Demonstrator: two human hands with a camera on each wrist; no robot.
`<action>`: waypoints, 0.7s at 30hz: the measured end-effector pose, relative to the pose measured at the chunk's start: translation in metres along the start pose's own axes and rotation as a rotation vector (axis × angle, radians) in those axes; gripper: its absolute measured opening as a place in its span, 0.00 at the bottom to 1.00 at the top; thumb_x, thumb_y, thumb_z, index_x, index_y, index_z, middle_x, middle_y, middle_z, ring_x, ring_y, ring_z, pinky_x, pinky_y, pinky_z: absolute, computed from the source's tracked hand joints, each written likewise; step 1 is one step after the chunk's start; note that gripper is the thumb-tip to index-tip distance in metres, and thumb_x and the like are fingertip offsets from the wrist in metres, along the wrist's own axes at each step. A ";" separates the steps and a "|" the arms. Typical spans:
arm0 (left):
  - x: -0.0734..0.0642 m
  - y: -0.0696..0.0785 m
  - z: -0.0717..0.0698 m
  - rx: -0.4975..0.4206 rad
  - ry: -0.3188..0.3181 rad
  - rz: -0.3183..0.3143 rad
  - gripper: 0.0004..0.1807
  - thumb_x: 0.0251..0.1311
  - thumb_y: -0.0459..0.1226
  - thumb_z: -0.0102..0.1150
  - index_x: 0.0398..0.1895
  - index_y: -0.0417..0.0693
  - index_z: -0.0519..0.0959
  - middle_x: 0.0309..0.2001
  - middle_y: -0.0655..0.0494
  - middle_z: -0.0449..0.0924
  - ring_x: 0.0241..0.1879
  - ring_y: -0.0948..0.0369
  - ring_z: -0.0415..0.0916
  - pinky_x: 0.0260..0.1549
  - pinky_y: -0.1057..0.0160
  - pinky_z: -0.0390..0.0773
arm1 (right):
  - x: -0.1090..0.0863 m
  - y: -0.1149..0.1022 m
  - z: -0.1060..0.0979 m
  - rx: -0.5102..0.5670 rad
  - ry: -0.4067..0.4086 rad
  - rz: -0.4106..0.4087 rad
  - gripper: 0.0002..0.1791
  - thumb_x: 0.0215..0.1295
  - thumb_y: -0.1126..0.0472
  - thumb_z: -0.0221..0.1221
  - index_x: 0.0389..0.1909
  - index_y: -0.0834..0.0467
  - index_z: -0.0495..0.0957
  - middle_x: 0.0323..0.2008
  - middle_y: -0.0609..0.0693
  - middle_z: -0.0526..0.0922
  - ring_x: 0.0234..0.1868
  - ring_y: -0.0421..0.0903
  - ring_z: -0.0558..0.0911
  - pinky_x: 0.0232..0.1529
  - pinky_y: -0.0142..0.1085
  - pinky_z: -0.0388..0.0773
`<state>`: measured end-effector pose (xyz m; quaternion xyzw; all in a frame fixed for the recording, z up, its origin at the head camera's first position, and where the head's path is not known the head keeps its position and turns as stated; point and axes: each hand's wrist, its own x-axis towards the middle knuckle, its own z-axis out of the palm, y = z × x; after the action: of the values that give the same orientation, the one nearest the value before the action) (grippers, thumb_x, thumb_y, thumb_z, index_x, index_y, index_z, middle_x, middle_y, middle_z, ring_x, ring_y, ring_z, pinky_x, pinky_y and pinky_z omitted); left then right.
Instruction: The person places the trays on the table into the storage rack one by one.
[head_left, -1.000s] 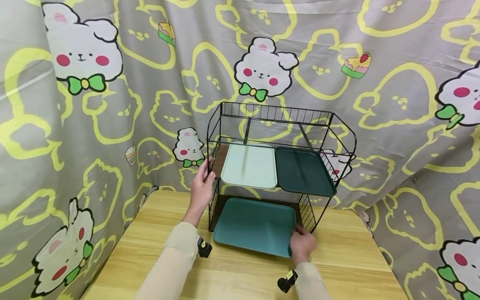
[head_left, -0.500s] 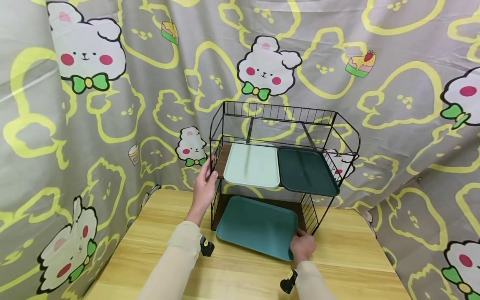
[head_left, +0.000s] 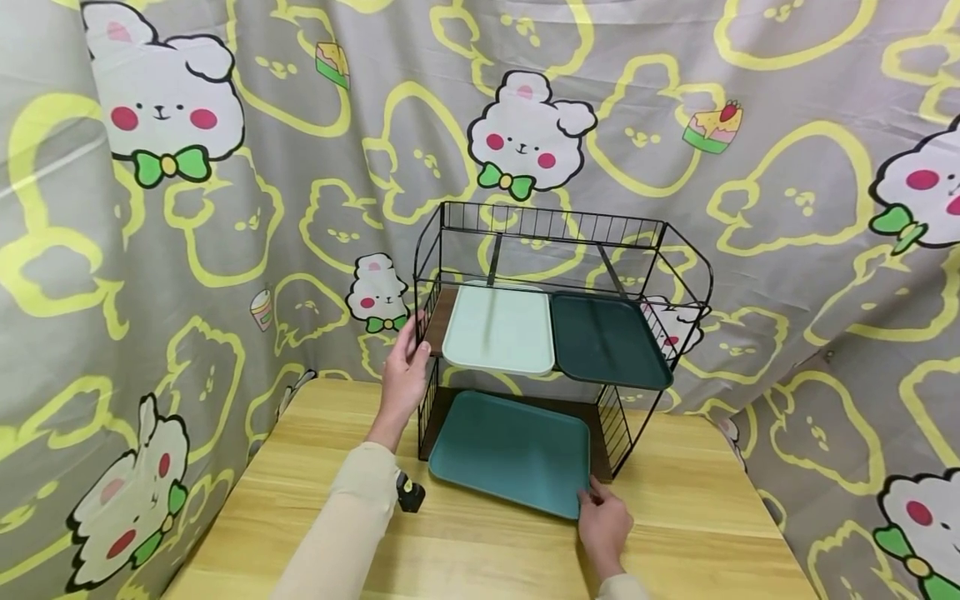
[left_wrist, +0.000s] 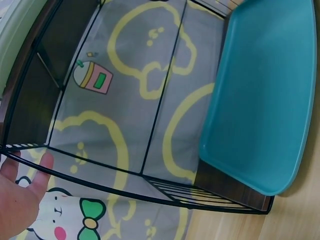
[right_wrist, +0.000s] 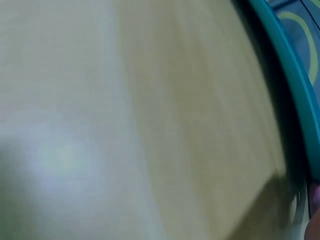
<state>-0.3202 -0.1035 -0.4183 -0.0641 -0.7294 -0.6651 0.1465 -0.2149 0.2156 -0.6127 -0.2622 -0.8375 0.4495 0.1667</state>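
Note:
In the head view, a black wire rack (head_left: 632,450) with two brown shelves stands on the wooden table. My left hand (head_left: 403,377) grips its left side at the upper shelf, thumb in front; in the left wrist view the thumb lies against the wire. A teal tray (head_left: 513,454) sits askew on the lower shelf, its front edge jutting out over the table. At the tray's right front corner, my right hand (head_left: 603,525) pinches the rim. The right wrist view catches only the tray's edge (right_wrist: 295,75) and a bit of a finger.
On the upper shelf lie a pale mint tray (head_left: 501,329) and, to its right, a dark green tray (head_left: 611,342), side by side. A patterned grey curtain (head_left: 300,208) hangs close behind and around the table (head_left: 697,517).
The teal tray has turned slightly, its right end coming nearer to me. My right hand has shifted back along the tray's right edge toward me. The left hand stays on the rack.

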 end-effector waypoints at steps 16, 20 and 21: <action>0.002 -0.002 0.001 -0.003 0.008 0.009 0.30 0.84 0.39 0.48 0.84 0.64 0.61 0.81 0.57 0.66 0.80 0.54 0.65 0.79 0.45 0.65 | 0.019 -0.010 0.008 -0.042 0.058 0.026 0.16 0.71 0.64 0.61 0.53 0.67 0.87 0.53 0.70 0.87 0.60 0.76 0.77 0.62 0.66 0.74; 0.002 -0.001 0.002 0.017 0.024 0.007 0.29 0.83 0.39 0.49 0.83 0.66 0.62 0.80 0.54 0.68 0.79 0.54 0.67 0.78 0.45 0.67 | 0.024 -0.012 0.008 -0.027 0.068 0.025 0.14 0.71 0.64 0.62 0.50 0.70 0.87 0.51 0.72 0.87 0.57 0.76 0.77 0.60 0.67 0.75; 0.002 0.000 0.002 0.022 0.027 0.004 0.29 0.83 0.40 0.50 0.83 0.66 0.63 0.80 0.54 0.68 0.79 0.53 0.67 0.78 0.46 0.67 | 0.026 -0.013 0.009 -0.030 0.069 0.022 0.14 0.71 0.65 0.62 0.50 0.70 0.87 0.51 0.73 0.87 0.57 0.76 0.78 0.59 0.67 0.75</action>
<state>-0.3222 -0.1018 -0.4183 -0.0548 -0.7345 -0.6576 0.1582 -0.2440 0.2193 -0.6054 -0.2891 -0.8350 0.4295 0.1864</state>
